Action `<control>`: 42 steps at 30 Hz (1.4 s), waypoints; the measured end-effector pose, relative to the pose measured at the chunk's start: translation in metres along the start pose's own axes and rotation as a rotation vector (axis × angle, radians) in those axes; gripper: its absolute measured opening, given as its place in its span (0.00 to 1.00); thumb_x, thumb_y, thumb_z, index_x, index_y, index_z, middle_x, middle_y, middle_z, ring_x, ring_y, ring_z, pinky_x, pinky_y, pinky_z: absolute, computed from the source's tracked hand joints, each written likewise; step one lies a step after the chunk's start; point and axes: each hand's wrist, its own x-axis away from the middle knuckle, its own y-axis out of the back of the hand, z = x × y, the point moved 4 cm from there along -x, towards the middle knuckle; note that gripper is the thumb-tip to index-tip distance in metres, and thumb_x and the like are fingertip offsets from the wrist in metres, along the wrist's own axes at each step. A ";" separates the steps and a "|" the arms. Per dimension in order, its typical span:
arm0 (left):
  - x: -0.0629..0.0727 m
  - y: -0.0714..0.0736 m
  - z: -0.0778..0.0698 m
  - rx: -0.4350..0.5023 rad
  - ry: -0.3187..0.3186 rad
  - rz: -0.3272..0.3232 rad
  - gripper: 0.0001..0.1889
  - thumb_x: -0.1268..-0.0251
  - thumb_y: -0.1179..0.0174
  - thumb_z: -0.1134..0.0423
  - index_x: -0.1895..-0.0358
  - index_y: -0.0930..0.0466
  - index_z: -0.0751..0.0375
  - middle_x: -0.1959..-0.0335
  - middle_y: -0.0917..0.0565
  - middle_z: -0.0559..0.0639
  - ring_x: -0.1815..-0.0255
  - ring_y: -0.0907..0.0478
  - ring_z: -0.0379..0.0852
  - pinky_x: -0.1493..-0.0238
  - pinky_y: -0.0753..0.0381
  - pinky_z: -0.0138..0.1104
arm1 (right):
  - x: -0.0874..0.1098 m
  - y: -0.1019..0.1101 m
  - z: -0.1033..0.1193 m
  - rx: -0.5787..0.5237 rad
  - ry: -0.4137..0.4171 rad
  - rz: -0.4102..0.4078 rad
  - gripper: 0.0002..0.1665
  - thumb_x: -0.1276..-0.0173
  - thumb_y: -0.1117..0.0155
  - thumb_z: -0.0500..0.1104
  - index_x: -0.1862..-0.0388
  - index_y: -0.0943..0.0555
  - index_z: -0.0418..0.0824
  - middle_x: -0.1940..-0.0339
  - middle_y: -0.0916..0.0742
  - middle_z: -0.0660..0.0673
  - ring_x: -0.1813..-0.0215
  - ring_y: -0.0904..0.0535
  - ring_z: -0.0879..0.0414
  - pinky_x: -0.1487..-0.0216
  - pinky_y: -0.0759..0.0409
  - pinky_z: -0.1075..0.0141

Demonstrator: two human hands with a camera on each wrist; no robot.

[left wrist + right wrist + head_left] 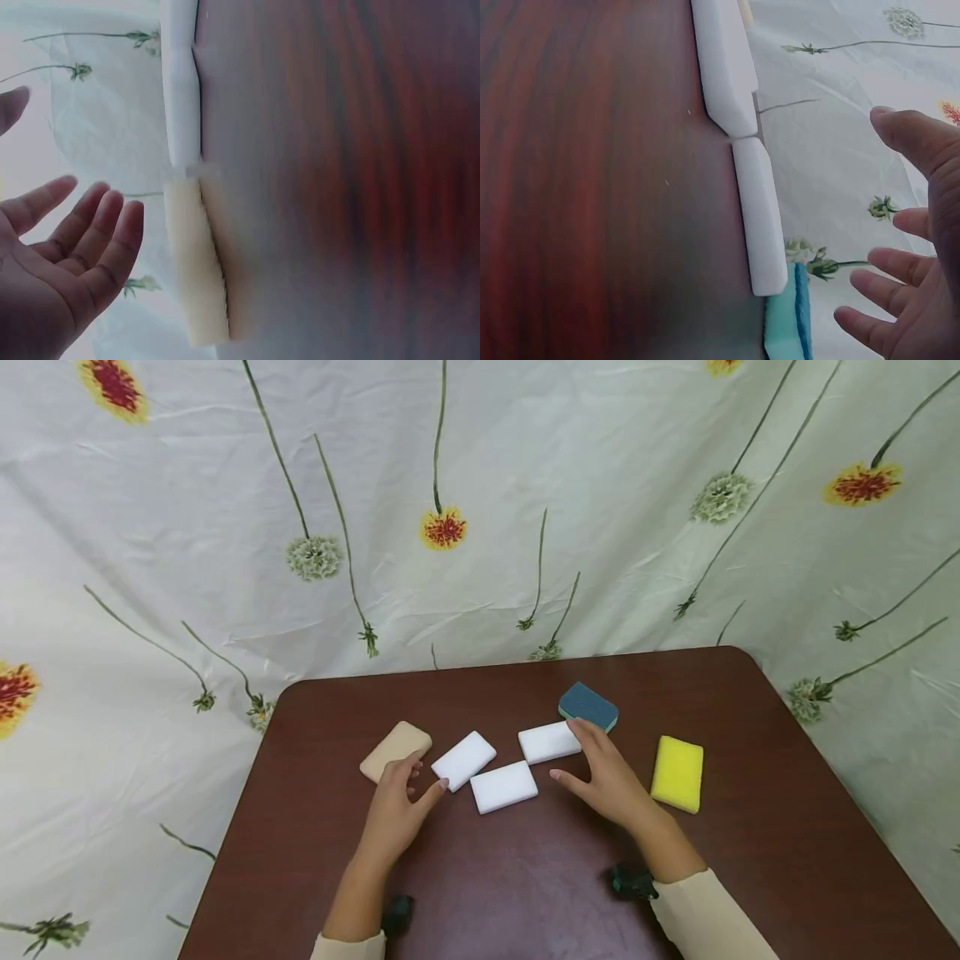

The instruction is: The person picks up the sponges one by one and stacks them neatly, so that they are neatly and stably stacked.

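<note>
Three white sponges lie mid-table: a left one [463, 760], a front one [504, 787] and a right one [547, 742]. My left hand [397, 806] hovers with fingers spread over the near side of a beige sponge [396, 748], its thumb beside the left white sponge. My right hand [606, 777] is held above the table, thumb and fingers apart, its fingertips overlapping the right white sponge's end in the head view. Both wrist views show the palms holding nothing. Behind the right white sponge lies a blue-green sponge [588, 706].
A yellow sponge [677, 774] lies to the right of my right hand. The dark red-brown table [510, 885] has rounded far corners. Beyond its far edge hangs a white cloth [480, 585] printed with flowers.
</note>
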 end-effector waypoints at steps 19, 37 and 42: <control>0.015 -0.041 -0.006 0.114 0.091 0.126 0.22 0.34 0.32 0.58 0.40 0.21 0.63 0.49 0.17 0.54 0.52 0.16 0.47 0.51 0.18 0.39 | 0.009 -0.033 0.010 -0.225 0.003 0.070 0.37 0.31 0.30 0.46 0.27 0.29 0.36 0.36 0.20 0.37 0.39 0.20 0.44 0.38 0.20 0.49; 0.014 -0.055 -0.003 0.185 0.171 0.221 0.30 0.35 0.33 0.57 0.32 0.26 0.65 0.44 0.14 0.55 0.43 0.17 0.52 0.47 0.19 0.42 | 0.008 -0.057 0.011 -0.515 -0.161 0.108 0.32 0.31 0.31 0.39 0.31 0.28 0.31 0.39 0.19 0.32 0.40 0.19 0.41 0.39 0.19 0.55; 0.011 -0.059 -0.002 0.236 0.179 0.240 0.31 0.37 0.31 0.62 0.31 0.27 0.67 0.43 0.16 0.57 0.43 0.17 0.52 0.49 0.18 0.37 | 0.007 -0.061 0.009 -0.487 -0.164 0.123 0.33 0.33 0.30 0.40 0.32 0.27 0.32 0.40 0.18 0.34 0.42 0.19 0.44 0.43 0.19 0.63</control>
